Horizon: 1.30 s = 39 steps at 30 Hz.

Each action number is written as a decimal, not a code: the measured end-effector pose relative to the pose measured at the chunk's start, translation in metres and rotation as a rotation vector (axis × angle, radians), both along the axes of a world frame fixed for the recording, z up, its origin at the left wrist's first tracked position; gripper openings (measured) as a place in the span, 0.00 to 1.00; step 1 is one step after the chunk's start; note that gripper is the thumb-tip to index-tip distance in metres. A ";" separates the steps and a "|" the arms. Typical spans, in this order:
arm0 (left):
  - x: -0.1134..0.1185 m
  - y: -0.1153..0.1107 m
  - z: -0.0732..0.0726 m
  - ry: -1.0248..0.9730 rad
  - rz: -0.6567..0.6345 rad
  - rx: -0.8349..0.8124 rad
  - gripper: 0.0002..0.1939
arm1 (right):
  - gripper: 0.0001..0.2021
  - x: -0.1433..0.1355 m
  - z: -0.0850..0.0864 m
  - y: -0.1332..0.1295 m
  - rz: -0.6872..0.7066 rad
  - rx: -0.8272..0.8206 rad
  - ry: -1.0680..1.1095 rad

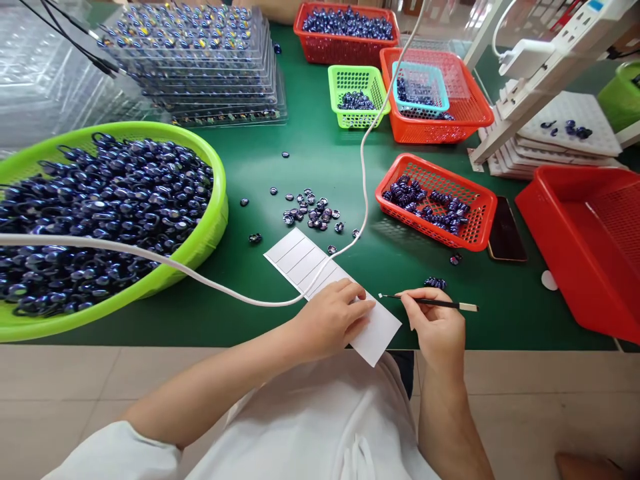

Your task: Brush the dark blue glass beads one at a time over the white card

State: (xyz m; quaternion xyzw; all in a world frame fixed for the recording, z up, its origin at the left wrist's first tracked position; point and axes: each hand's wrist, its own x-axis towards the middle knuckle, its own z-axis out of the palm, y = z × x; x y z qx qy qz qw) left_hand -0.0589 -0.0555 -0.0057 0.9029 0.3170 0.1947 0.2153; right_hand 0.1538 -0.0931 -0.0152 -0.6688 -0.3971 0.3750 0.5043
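My left hand (337, 317) lies on a white sheet (376, 337) ruled into strips, its fingers curled and pressing on it. The sheet lies slantwise over the table's near edge. Just right of it, my right hand (439, 327) pinches a slim, black-handled tool (443, 303) with a pale end and a thin tip. A tiny white piece (381, 295) shows at the tip, close to the sheet. Whether the tool is tweezers, I cannot tell. Beyond the sheet lie several loose, shiny dark-blue beadlike pieces (320, 215). A ridged dark piece (435, 283) lies by my right hand.
A white cable (363, 160) crosses the sheet and table. At left stands a big green basket (219, 193) of dark-blue looped pieces; behind it, stacked clear trays (240, 90). A red basket (483, 223), a phone (506, 230) and a red bin (570, 267) are at right.
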 end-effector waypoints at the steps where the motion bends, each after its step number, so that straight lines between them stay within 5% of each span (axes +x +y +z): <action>1: -0.003 -0.002 0.000 -0.011 0.016 -0.001 0.11 | 0.13 -0.001 0.001 0.000 0.002 0.000 -0.010; 7: -0.019 -0.011 -0.004 0.015 0.122 -0.035 0.17 | 0.14 0.000 0.004 0.004 0.056 -0.029 -0.028; 25: -0.006 -0.005 -0.006 0.132 0.066 -0.051 0.21 | 0.12 0.003 0.002 0.003 0.061 -0.016 -0.014; 39: -0.015 -0.011 -0.013 -0.052 0.133 -0.036 0.15 | 0.14 0.005 0.003 0.004 0.059 -0.026 -0.002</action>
